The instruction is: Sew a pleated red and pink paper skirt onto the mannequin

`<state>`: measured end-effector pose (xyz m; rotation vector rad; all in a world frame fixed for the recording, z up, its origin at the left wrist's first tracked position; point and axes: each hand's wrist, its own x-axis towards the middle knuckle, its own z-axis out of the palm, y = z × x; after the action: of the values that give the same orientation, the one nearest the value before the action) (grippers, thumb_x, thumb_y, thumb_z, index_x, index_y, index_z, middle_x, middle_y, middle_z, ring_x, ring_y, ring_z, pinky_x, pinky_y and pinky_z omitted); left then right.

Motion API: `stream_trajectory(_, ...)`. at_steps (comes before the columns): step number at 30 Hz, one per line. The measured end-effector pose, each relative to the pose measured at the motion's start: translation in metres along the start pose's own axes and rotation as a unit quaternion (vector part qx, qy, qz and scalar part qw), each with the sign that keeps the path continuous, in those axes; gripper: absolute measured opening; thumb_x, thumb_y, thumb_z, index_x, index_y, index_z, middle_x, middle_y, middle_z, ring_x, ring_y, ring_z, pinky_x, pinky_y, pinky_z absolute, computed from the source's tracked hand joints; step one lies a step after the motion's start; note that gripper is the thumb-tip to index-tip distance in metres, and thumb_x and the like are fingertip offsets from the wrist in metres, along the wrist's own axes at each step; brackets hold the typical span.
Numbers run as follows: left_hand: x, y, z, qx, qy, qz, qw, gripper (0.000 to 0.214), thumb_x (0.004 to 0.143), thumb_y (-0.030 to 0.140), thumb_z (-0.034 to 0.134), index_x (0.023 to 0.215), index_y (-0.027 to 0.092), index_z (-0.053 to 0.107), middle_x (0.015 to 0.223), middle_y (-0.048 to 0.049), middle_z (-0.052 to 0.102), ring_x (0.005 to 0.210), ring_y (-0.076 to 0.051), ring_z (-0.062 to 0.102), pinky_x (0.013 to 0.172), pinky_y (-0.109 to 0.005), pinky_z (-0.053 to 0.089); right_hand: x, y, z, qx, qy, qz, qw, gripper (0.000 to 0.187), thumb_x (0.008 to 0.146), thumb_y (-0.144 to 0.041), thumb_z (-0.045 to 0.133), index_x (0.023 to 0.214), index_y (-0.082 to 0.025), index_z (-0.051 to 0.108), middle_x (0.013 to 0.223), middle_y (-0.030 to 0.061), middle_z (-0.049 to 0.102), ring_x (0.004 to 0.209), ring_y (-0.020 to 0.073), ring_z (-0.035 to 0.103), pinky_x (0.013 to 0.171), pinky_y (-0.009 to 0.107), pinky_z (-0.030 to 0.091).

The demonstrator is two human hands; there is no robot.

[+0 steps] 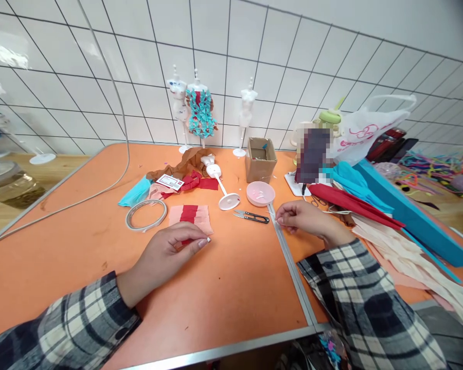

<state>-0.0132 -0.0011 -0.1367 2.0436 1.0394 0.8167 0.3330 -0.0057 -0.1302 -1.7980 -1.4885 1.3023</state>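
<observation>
My left hand [164,257] is closed in a pinch, with a tiny white bit [209,239] at its fingertips. It lies over the near edge of a pleated pink and red crepe-paper piece [202,216]. To the right, my right hand [304,218] pinches too, just past the metal table seam; a small white sliver shows by its fingertips, too small to name. Between the hands lie black thread snips [256,218]. A roll of tape [128,221] rests flat left of the crepe piece. Behind the snips stands a pink bowl [260,192] with small pale bits inside.
A small white mannequin [214,172] lies tipped over beside brown and red paper [181,169]. More mannequins [201,110] stand along the tiled wall. Nearby are a cardboard box [260,167] and a blurred-out phone [312,154]. Coloured crepe strips [355,203] lie right; a cable [125,139] hangs left.
</observation>
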Motion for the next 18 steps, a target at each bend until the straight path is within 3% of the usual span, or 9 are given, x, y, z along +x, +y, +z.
stream_trajectory(4, -0.001, -0.001, 0.000, 0.011, -0.002, 0.015, 1.000, 0.020, 0.086, 0.038, 0.064, 0.084, 0.023, 0.077, 0.088, -0.0035, 0.076, 0.080, -0.017, 0.069, 0.076, -0.027, 0.056, 0.000, -0.005, 0.008, -0.011, -0.009, 0.025, 1.000, 0.009, 0.065, -0.017, 0.062, 0.073, -0.016, 0.063, 0.051, -0.0041, 0.054, 0.047, 0.0101, 0.050, 0.046, 0.022, 0.039)
stream_trajectory(10, -0.002, 0.000, 0.001, 0.011, -0.015, 0.036, 0.999, 0.019, 0.087, 0.036, 0.065, 0.083, 0.023, 0.077, 0.085, -0.0034, 0.076, 0.079, -0.017, 0.069, 0.078, -0.027, 0.056, 0.007, 0.004, 0.010, -0.116, 0.009, 0.016, 0.993, 0.030, 0.064, -0.010, 0.059, 0.090, -0.021, 0.051, 0.058, -0.0063, 0.061, 0.056, 0.0128, 0.056, 0.051, 0.021, 0.036)
stream_trajectory(15, -0.002, -0.005, 0.003, -0.033, -0.040, 0.009, 0.999, 0.021, 0.088, 0.039, 0.064, 0.091, 0.024, 0.079, 0.093, -0.0043, 0.078, 0.086, -0.019, 0.071, 0.081, -0.028, 0.057, 0.014, 0.005, 0.012, -0.309, 0.050, 0.047, 0.949, 0.024, 0.067, -0.011, 0.061, 0.087, -0.022, 0.051, 0.078, 0.0005, 0.068, 0.069, 0.0164, 0.061, 0.056, 0.023, 0.035)
stream_trajectory(18, 0.000, -0.008, 0.002, -0.066, -0.030, -0.044, 0.996, 0.026, 0.085, 0.044, 0.066, 0.094, 0.024, 0.079, 0.101, -0.0064, 0.078, 0.093, -0.022, 0.072, 0.086, -0.033, 0.057, 0.014, 0.002, 0.014, -0.347, 0.070, 0.068, 0.933, 0.023, 0.066, -0.013, 0.063, 0.086, -0.021, 0.056, 0.083, 0.0048, 0.068, 0.072, 0.0202, 0.061, 0.058, 0.026, 0.034)
